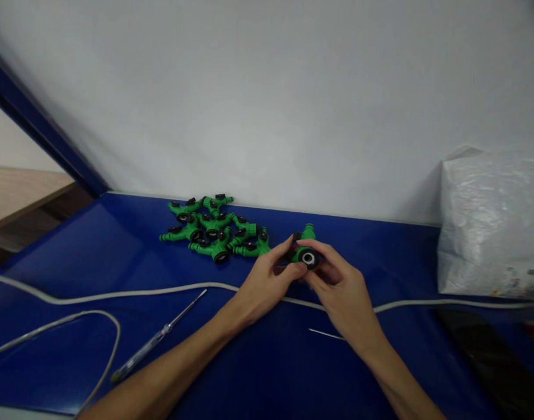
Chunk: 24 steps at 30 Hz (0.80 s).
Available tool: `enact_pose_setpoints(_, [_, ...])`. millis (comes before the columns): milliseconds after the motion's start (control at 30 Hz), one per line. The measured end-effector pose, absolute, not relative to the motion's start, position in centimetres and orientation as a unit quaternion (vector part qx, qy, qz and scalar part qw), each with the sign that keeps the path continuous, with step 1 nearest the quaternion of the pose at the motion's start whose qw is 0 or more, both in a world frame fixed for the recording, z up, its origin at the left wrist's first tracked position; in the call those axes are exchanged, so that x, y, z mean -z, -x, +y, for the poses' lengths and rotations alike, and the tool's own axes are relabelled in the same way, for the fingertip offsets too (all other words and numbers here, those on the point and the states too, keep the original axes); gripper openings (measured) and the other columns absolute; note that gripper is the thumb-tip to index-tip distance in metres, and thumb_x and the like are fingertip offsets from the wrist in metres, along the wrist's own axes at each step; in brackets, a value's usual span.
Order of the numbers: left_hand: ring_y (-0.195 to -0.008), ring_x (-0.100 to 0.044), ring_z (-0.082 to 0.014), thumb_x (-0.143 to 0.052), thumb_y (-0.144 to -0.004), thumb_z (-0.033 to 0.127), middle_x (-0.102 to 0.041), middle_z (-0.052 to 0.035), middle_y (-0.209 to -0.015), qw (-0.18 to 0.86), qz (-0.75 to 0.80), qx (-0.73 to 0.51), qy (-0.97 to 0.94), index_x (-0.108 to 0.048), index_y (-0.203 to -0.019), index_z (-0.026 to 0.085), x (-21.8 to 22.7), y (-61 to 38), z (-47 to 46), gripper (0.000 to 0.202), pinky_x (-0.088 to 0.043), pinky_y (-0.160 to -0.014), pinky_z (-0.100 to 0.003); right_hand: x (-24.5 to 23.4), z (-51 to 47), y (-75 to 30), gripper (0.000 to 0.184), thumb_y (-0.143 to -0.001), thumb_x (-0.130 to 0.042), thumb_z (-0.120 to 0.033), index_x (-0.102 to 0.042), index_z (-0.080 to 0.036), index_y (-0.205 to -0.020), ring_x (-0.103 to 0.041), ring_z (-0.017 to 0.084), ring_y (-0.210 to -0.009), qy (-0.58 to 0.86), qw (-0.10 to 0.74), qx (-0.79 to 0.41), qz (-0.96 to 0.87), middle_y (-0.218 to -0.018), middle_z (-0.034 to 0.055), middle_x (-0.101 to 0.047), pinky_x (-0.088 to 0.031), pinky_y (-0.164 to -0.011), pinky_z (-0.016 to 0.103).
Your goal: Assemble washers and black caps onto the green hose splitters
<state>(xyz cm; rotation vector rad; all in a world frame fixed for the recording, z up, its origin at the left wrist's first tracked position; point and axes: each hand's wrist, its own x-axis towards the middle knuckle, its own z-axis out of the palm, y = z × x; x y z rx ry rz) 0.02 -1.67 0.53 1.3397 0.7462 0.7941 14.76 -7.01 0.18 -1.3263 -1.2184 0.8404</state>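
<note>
Both hands grip one green hose splitter (309, 232) above the blue table. Its black collar, with a pale ring inside, faces me, and a green outlet points up and away. My left hand (273, 271) is closed on its left side, the thumb pressed at the collar. My right hand (337, 274) is closed round the other side, with fingers over the top and beneath. Part of the splitter is hidden by the fingers. Just left of my left hand lies a group of several similar green splitters (214, 223) with black valve levers.
A clear-handled screwdriver (159, 336) lies left of my left forearm. White cable (139, 292) crosses the blue table (249, 373). A thin metal rod (324, 333) shows beside my right wrist. On the right are a plastic-wrapped package (489, 227) and a dark flat object (485, 350). A white wall stands behind.
</note>
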Motion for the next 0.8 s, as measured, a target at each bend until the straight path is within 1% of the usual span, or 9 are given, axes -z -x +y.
enact_pose_setpoints(67, [-0.121,-0.064,-0.0267,-0.061,-0.087,0.031,-0.071,-0.0089,-0.133,0.628,0.328,-0.361,-0.606,-0.063,-0.142,0.013,-0.5,-0.1,-1.8,0.058,-0.051,-0.104,-0.036,0.2,-7.0,-14.8,0.034,-0.085,-0.073,-0.025,-0.075,-0.028,-0.118,-0.074,0.022,-0.089,0.561,0.541,-0.330,-0.533,-0.109,0.0043,-0.078,-0.061,-0.082,0.035])
enact_pose_setpoints(167, [-0.126,-0.062,-0.0257,-0.058,-0.089,0.027,-0.069,-0.0062,-0.137,0.600,0.323,-0.369,-0.632,-0.067,-0.137,0.016,-0.4,-0.1,-2.0,0.050,-0.049,-0.106,-0.034,0.8,-7.0,-14.9,0.036,-0.087,-0.070,-0.020,-0.075,-0.031,-0.122,-0.074,0.024,-0.104,0.555,0.533,-0.298,-0.565,-0.120,0.0040,-0.076,-0.059,-0.093,0.037])
enact_pose_setpoints(267, [-0.121,-0.063,-0.0236,-0.056,-0.090,0.023,-0.070,-0.0051,-0.133,0.592,0.316,-0.375,-0.640,-0.069,-0.133,0.016,-0.5,-0.1,-2.0,0.045,-0.050,-0.102,-0.030,1.1,-7.1,-15.0,0.040,-0.089,-0.067,-0.015,-0.075,-0.033,-0.124,-0.071,0.023,-0.114,0.546,0.523,-0.267,-0.597,-0.126,0.0025,-0.074,-0.056,-0.100,0.037])
enact_pose_setpoints(367, [-0.112,-0.065,-0.0223,-0.056,-0.091,0.023,-0.073,-0.0057,-0.122,0.598,0.316,-0.375,-0.634,-0.070,-0.123,0.014,-0.5,0.0,-2.0,0.037,-0.049,-0.097,-0.028,1.0,-7.2,-14.9,0.042,-0.090,-0.066,-0.013,-0.075,-0.034,-0.125,-0.070,0.022,-0.115,0.544,0.516,-0.241,-0.616,-0.127,0.0020,-0.073,-0.057,-0.098,0.034])
enact_pose_setpoints(433, [-0.111,-0.064,-0.0219,-0.057,-0.092,0.025,-0.073,-0.0061,-0.118,0.604,0.312,-0.376,-0.630,-0.069,-0.120,0.013,-0.5,0.0,-2.0,0.033,-0.049,-0.096,-0.027,1.0,-7.3,-14.8,0.042,-0.091,-0.065,-0.012,-0.074,-0.034,-0.127,-0.070,0.021,-0.115,0.543,0.513,-0.235,-0.622,-0.128,0.0022,-0.073,-0.058,-0.097,0.034])
enact_pose_setpoints(600, [-0.106,-0.064,-0.0196,-0.056,-0.095,0.026,-0.073,-0.0042,-0.113,0.589,0.315,-0.375,-0.642,-0.069,-0.116,0.014,-0.4,0.1,-2.1,0.027,-0.048,-0.094,-0.026,0.8,-7.3,-14.8,0.043,-0.093,-0.063,-0.011,-0.074,-0.033,-0.128,-0.070,0.021,-0.118,0.543,0.505,-0.224,-0.633,-0.128,0.0025,-0.073,-0.056,-0.101,0.035])
enact_pose_setpoints(800, [-0.100,-0.064,-0.0188,-0.053,-0.096,0.027,-0.073,-0.0034,-0.109,0.562,0.338,-0.373,-0.656,-0.068,-0.111,0.014,-0.7,0.1,-2.3,0.025,-0.048,-0.088,-0.025,0.4,-7.3,-14.7,0.042,-0.094,-0.062,-0.013,-0.074,-0.033,-0.129,-0.071,0.022,-0.116,0.546,0.496,-0.209,-0.643,-0.127,0.0030,-0.074,-0.058,-0.098,0.034])
